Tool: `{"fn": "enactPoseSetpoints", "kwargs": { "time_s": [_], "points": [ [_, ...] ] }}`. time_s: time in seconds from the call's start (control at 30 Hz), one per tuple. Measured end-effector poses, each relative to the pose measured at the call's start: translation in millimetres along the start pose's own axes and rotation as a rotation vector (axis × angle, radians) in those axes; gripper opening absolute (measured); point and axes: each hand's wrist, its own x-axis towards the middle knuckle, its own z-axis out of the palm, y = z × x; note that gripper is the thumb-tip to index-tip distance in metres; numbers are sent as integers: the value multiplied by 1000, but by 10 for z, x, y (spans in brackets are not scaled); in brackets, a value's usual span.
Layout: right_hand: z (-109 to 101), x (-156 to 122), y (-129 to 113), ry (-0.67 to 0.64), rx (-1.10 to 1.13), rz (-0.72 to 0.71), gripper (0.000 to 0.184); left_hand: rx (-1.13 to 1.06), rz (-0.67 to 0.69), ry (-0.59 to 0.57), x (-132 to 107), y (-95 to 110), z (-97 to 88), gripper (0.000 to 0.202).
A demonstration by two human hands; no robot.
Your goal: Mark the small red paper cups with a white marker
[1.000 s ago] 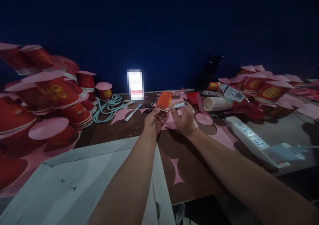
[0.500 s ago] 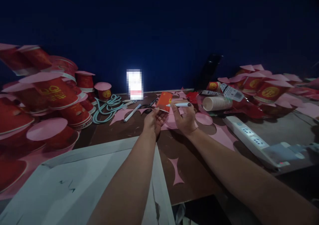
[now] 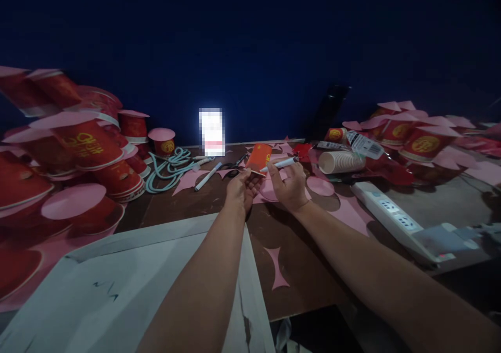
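Tilted in front of me is a red paper cup [image 3: 258, 156] with yellow lettering, its rim towards me. My left hand [image 3: 242, 190] is closed on it near the rim, thumb on top. A white marker [image 3: 284, 162] sits in my right hand [image 3: 288, 183], gripped like a pen, its tip close to the cup's rim; whether it touches I cannot tell. Under and beside the hands lies pink paper [image 3: 270, 191] with round shapes cut from it. A second marker [image 3: 208, 177] and black-handled scissors [image 3: 234, 173] lie to the left of the cup.
Red cups with pink paper discs [image 3: 88, 147] are piled at the left, and more cups [image 3: 425, 144] stand at the right. A pale blue cord [image 3: 168, 173], a lit screen [image 3: 212, 132], stacked cups in a bag [image 3: 340, 162], a power strip [image 3: 391, 215] and a white board [image 3: 117, 280] surround the workspace.
The marker in my right hand has tilted, its tip lower and nearer the cup's rim. The cup has shifted very slightly in my left hand.
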Motion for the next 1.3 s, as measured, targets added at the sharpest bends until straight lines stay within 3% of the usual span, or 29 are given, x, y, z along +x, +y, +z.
{"fn": "enactPoseSetpoints", "kwargs": {
  "time_s": [1.3],
  "points": [
    [0,10,9,29,6,-22,10,28,-16,2,-21,21,18,8]
  ]
}}
